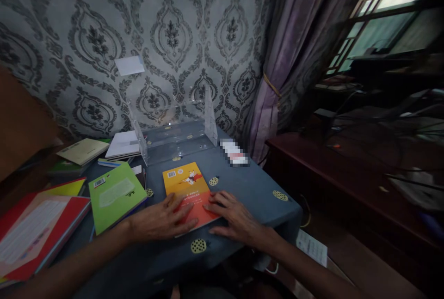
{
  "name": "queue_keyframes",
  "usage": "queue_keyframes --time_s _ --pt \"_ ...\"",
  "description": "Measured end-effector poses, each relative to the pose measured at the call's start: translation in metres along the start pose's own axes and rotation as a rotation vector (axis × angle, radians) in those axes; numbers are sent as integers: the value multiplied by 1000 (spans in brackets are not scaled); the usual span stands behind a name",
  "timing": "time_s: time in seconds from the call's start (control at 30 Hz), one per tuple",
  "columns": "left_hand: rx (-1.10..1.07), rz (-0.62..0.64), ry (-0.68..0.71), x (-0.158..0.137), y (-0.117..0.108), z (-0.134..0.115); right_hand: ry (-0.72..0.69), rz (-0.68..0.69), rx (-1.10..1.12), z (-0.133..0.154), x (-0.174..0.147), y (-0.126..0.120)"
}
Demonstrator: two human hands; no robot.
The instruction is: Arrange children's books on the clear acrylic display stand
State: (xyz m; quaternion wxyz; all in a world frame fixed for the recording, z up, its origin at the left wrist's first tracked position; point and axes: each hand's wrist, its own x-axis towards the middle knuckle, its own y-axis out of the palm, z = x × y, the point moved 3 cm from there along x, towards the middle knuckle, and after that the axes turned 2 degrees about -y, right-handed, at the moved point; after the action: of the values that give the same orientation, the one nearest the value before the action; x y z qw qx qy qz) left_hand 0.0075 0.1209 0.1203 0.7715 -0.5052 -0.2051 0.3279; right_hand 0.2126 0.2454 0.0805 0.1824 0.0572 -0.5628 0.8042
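Note:
An orange and yellow book [189, 186] lies flat on the blue tablecloth, its barcode side up. Across its lower left part rests my left hand [163, 219], fingers stretched over the cover. At the book's right edge my right hand [236, 218] touches the cover with its fingers apart, the thumb off the lower edge. Just left of my left hand sits a green book [116, 195] on top of others. Behind the orange book stands a clear acrylic rack [173, 139].
A red book [41, 234] tops a pile at the left, with notebooks [123, 145] behind it. A pixelated item [234, 152] lies right of the rack. Patterned wallpaper, a purple curtain [274, 82] and a dark red bench [312, 174] border the table.

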Motion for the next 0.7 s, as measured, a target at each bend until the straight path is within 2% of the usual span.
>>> queue_keyframes --time_s 0.07,0.13,0.23,0.37,0.5,0.57,0.63,0.7 --pt "-32 12 -45 0 4 2 17 -1 33 -2 -2 0" --pt "-103 -45 -116 3 6 6 27 -11 78 -7 -5 1" --pt "-288 -230 -236 12 2 15 36 -97 188 -15 -10 -3" --pt "-624 -462 -408 25 -18 33 54 -252 371 -24 -7 -20" --pt "-891 -602 -760 33 -44 56 206 -454 569 -25 16 -47" --pt "-1040 -741 -919 34 -55 66 266 -575 702 -21 33 -60" --pt "-1237 -907 -976 33 -60 73 272 -660 811 -14 50 -73" --pt "-1467 -1025 -984 33 -56 78 254 -681 880 -9 66 -80"
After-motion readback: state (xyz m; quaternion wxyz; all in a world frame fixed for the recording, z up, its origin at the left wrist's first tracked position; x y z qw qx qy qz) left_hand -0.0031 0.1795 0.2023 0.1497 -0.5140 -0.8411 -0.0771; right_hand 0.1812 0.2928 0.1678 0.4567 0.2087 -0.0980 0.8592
